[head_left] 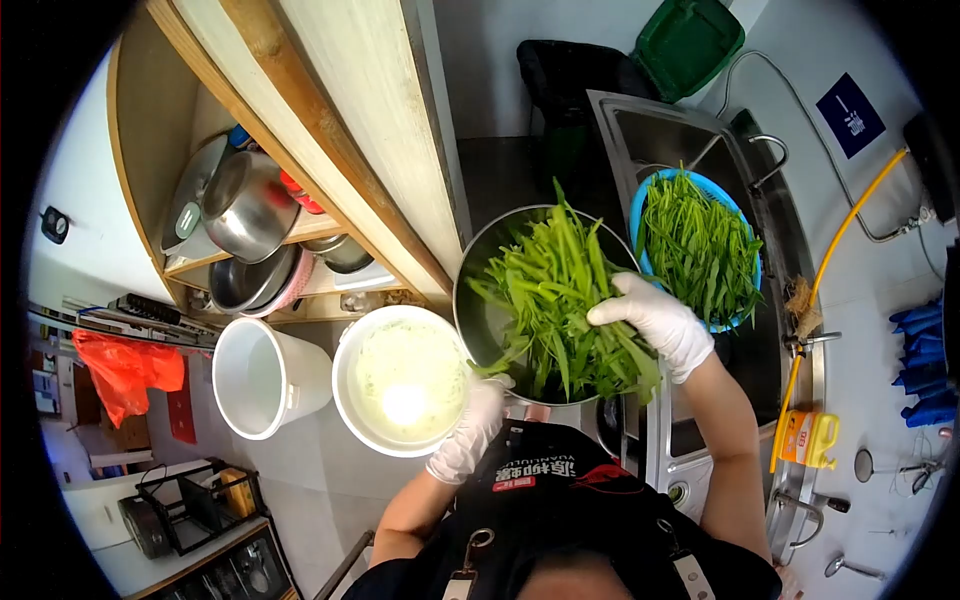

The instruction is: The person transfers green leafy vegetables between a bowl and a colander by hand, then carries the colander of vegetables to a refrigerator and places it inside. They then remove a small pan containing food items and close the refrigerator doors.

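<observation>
A wide metal pot (480, 255) is in front of me, tilted towards me, with a large heap of leafy green vegetables (560, 300) in it. My right hand (655, 325), in a white glove, is closed on the right side of these greens; some leaves hang past the pot's rim beneath it. My left hand (470, 425), also gloved in white, holds the pot's near left rim, its fingertips partly hidden. Close by my left hand, a white bucket (345, 400) holds pale, cloudy liquid with a bright reflection.
A blue basket (640, 215) of more greens stands over the steel sink (630, 130) at right. Another white bucket (225, 385) is at left. Wooden shelves (330, 285) hold metal bowls (250, 205). A yellow bottle (822, 440) and a yellow hose (845, 230) are at far right.
</observation>
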